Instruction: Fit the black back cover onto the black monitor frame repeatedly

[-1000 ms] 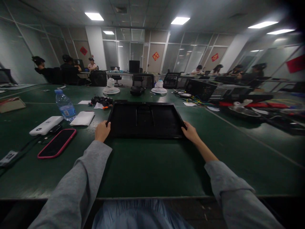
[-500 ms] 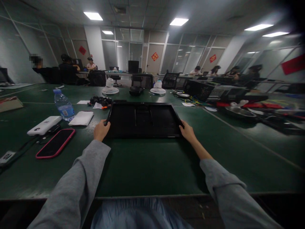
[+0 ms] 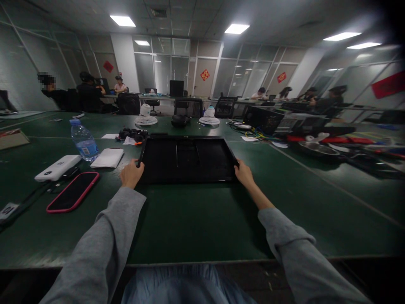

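Observation:
A wide black rectangular panel with a raised rim, like a shallow tray (image 3: pixel 158 162), lies at the middle of the green table (image 3: pixel 202 223). Two thin upright lines show on its dark inner face. My left hand (image 3: pixel 131 174) grips its left edge, thumb on top of the rim and the other fingers curled partly out of sight. On the opposite side, my right hand (image 3: pixel 244 172) holds the right edge in the same way. Whether the panel rests flat or is slightly raised, I cannot tell.
Left of the panel are a phone (image 3: pixel 73 192), a white power bank (image 3: pixel 58 167), a water bottle (image 3: pixel 83 141) and white folded paper (image 3: pixel 107 158). Behind it stand two small white fans (image 3: pixel 209 116). A pan (image 3: pixel 318 148) and cables lie to the right. Several people sit farther back.
The panel has shifted slightly to the left, with both hands still on its edges. My right hand and forearm have moved a little left too.

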`<state>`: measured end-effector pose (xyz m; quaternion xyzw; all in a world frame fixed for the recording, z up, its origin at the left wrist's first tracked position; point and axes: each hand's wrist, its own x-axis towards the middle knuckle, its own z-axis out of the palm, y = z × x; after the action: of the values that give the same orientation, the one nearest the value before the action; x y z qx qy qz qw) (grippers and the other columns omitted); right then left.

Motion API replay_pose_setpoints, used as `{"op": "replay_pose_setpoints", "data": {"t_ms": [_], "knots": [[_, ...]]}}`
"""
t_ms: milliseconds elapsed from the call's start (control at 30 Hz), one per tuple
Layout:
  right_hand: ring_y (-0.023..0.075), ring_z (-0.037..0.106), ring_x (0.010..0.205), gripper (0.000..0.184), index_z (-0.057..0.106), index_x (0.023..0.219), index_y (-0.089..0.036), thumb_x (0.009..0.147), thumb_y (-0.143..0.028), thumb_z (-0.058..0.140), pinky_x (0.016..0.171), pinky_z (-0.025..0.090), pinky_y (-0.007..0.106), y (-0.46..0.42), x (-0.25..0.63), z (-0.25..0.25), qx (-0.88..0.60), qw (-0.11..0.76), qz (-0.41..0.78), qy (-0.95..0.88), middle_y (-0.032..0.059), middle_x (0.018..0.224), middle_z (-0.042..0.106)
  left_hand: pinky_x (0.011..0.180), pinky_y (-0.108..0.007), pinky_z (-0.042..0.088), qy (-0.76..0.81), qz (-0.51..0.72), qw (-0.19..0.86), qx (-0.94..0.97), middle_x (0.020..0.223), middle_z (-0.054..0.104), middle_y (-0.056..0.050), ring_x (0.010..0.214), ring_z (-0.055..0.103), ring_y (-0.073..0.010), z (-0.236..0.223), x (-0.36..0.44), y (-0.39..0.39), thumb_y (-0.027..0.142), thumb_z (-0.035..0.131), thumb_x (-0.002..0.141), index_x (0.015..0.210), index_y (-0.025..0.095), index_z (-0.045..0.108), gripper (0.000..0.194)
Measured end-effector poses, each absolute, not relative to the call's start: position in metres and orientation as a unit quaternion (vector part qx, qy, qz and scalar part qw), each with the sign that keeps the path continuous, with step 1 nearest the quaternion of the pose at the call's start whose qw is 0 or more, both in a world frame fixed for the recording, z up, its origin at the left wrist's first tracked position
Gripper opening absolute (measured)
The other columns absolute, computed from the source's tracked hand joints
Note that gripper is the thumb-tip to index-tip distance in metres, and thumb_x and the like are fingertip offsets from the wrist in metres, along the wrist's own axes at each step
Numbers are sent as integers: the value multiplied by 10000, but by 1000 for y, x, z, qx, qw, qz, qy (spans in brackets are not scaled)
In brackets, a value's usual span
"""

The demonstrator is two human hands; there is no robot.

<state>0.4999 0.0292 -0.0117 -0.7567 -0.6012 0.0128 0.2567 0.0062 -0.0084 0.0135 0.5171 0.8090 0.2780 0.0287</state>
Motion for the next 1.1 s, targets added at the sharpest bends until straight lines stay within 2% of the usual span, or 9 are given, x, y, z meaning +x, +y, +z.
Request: {"op": "replay_pose_setpoints", "data": {"t_ms": [167,267,400,600,833,1100], "knots": [[420,432,1370,612,418,1516,-55,962,-313,433,1066,391,608,23,486,-12,-749,312,-87,-577,299,1448,505,1041,-509,460,760,325,-92,556,1328,664,-207,1261,597,-365,9,18,-10,366,492,967,1418,116,564,521],[426,335,1430,639,350,1550,-65,991,-371,397,1098,334,639,19,463,-12,-721,330,-131,-595,303,1532,397,1093,-524,410,712,345,-156,592,1412,603,-212,1319,534,-367,9,36,-14,394,463,993,1461,114,529,550],[413,293,1464,686,290,1595,-86,1025,-466,327,1123,310,636,14,425,-16,-680,304,-145,-651,285,1591,322,1118,-519,384,653,327,-165,663,1464,564,-207,1351,492,-348,6,61,-19,443,393,1036,1492,115,497,571],[378,303,1468,738,280,1617,-117,1034,-570,281,1158,285,612,10,403,-23,-636,258,-148,-712,258,1590,350,1112,-520,403,623,262,-126,726,1514,511,-199,1376,464,-337,-1,70,-18,526,353,1047,1533,129,455,635],[348,300,1487,714,336,1599,-89,1052,-541,261,1201,238,569,10,403,-27,-633,217,-165,-725,242,1576,390,1152,-546,372,626,223,-112,739,1547,475,-188,1416,424,-342,-4,69,-15,545,384,1035,1524,152,485,635],[360,352,1432,704,302,1612,-146,1037,-551,312,1141,318,576,10,407,-25,-619,273,-122,-726,234,1522,423,1174,-515,344,623,265,-90,730,1515,514,-171,1416,438,-330,1,70,-17,475,453,1017,1452,181,567,538]]}}
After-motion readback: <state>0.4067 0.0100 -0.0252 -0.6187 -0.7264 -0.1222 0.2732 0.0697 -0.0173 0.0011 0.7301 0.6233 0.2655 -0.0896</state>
